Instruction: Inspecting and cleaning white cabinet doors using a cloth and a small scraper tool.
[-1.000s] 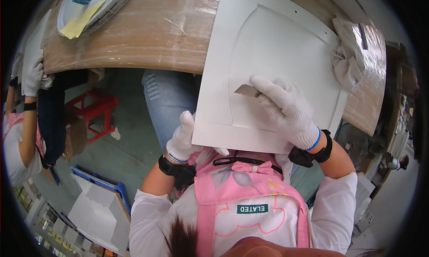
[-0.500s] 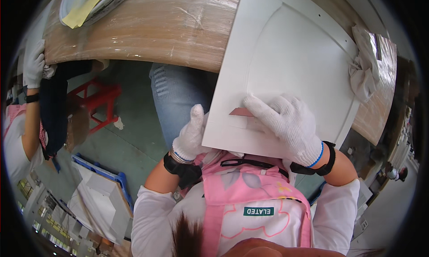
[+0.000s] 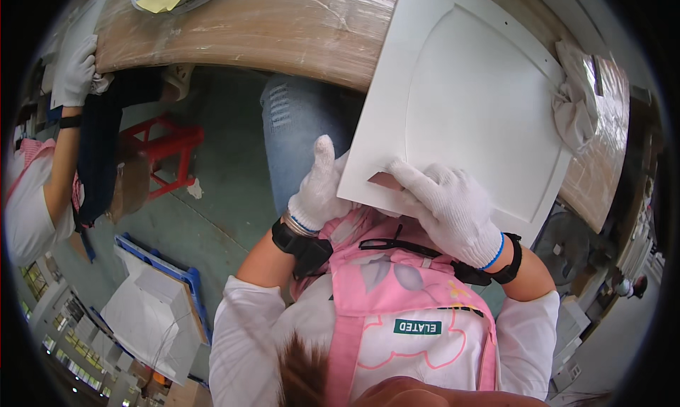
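White raised-panel cabinet door (image 3: 467, 102) propped against workbench edge (image 3: 248, 32), long axis running up and away from body — left hand (image 3: 320, 191) gripping near lower corner from beneath, right hand (image 3: 446, 209) nearer, pressing brown sanding pad (image 3: 386, 180) flat on face — grey rag (image 3: 575, 99) at far edge.

Your single head camera looks steeply down from just above your chest, close on your gloved left hand (image 3: 320, 187) and right hand (image 3: 453, 212) at the white panel (image 3: 467, 102), its fisheye bending the wooden bench (image 3: 248, 25) toward the rim.
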A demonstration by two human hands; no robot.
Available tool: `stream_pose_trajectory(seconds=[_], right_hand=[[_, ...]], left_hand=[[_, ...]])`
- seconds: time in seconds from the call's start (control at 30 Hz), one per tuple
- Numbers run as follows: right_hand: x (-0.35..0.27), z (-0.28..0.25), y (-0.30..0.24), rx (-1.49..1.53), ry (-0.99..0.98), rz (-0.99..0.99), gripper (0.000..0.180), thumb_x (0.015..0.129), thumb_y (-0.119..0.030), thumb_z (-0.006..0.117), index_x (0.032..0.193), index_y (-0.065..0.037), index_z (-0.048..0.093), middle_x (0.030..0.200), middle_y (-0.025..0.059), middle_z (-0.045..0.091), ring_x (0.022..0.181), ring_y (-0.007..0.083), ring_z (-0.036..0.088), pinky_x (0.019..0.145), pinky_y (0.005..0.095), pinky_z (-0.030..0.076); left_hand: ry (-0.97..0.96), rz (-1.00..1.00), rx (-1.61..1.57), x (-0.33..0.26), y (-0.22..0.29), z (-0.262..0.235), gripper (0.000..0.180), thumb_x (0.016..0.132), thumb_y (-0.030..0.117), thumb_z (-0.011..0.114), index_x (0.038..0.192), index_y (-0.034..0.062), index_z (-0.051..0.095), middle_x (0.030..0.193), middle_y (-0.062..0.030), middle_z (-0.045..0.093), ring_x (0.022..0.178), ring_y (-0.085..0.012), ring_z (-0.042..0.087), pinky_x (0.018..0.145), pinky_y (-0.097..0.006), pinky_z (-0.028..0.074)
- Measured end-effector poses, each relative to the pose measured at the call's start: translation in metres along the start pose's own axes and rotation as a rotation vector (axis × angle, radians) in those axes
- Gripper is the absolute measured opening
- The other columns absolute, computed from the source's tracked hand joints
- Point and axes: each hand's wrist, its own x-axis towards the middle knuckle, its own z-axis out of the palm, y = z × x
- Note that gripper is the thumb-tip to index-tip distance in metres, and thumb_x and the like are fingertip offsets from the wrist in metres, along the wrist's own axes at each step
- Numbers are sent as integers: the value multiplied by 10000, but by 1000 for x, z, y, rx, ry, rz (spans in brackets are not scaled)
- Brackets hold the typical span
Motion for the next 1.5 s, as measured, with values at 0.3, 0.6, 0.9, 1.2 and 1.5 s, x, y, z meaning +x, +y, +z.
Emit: stream_pose_trajectory(seconds=[0.3,0.6,0.9,1.2,1.5], right_hand=[[12,19,-10,-195,38,-148,520,792,-93,617,1296,-149,501,886,132,629,777,339,649,664,439,517],[12,25,-7,-108,113,-190,619,739,-121,692,1338,-133,536,805,86,604,697,325,616,584,432,477],[0,31,-10,-269,144,-164,557,790,-132,632,1332,-122,503,947,91,594,819,299,585,743,431,478],[10,36,-18,-365,96,-159,560,815,-159,590,1361,-80,497,969,87,565,815,270,596,680,394,504],[8,38,-24,-246,-65,-329,551,801,-107,587,1349,-97,525,890,97,588,750,291,636,623,385,521]], left_hand=[[13,24,25,-1,-3,1,1001,892,801,129,1532,41,248,1489,-156,409,1351,-296,434,1111,-422,375],[68,123,136,-2,-6,-5,632,1035,534,334,1345,7,493,1285,-135,583,1179,-269,582,1003,-392,481],[-52,148,27,1,-12,-22,562,1073,445,260,1377,12,451,1291,-116,570,1203,-230,552,1032,-364,457],[-308,44,-591,5,-20,-31,460,1077,359,305,1398,56,434,1373,-120,530,1268,-269,527,1073,-412,433],[87,535,1463,-3,-15,-26,501,1079,356,275,1457,43,378,1416,-115,501,1302,-259,490,1109,-378,383]])
